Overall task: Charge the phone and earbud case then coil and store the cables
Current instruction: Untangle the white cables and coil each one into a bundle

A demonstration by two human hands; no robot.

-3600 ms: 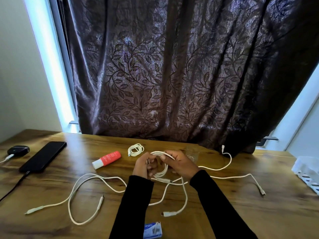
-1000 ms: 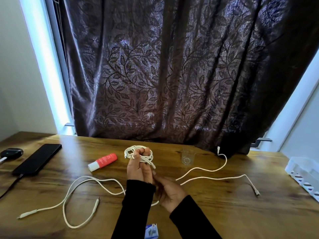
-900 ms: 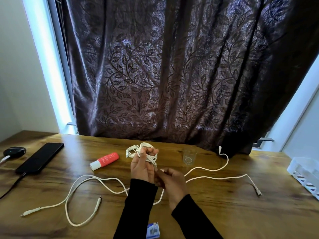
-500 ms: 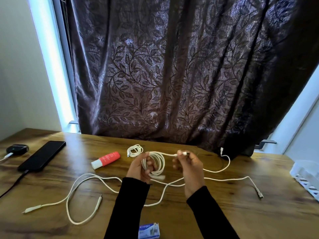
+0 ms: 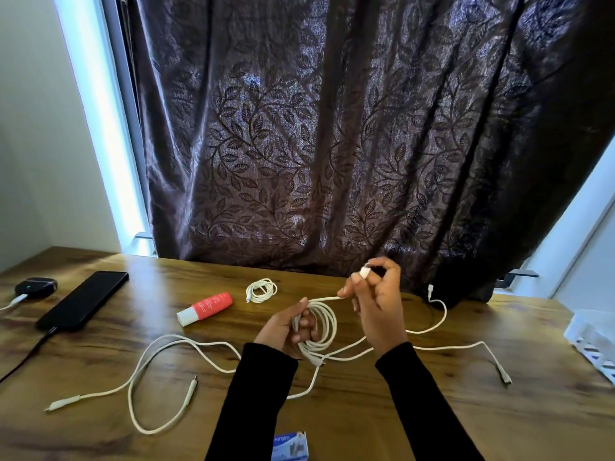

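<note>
Left hand: raised just over the tabletop, fingers curled round a white cable coil.
Right hand: higher up, pinching the coil's free end, its plug at the fingertips.
Coil: several loops, tail trailing down onto the wood.
Phone and earbud case: far left, both plugged in.
Around: small coiled cable, red tube, loose white cables lying either side of the arms.

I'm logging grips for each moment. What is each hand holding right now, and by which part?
The left hand grips the white cable by its coiled loops. The right hand pinches the same cable's free end in its fingers, at the connector.
</note>
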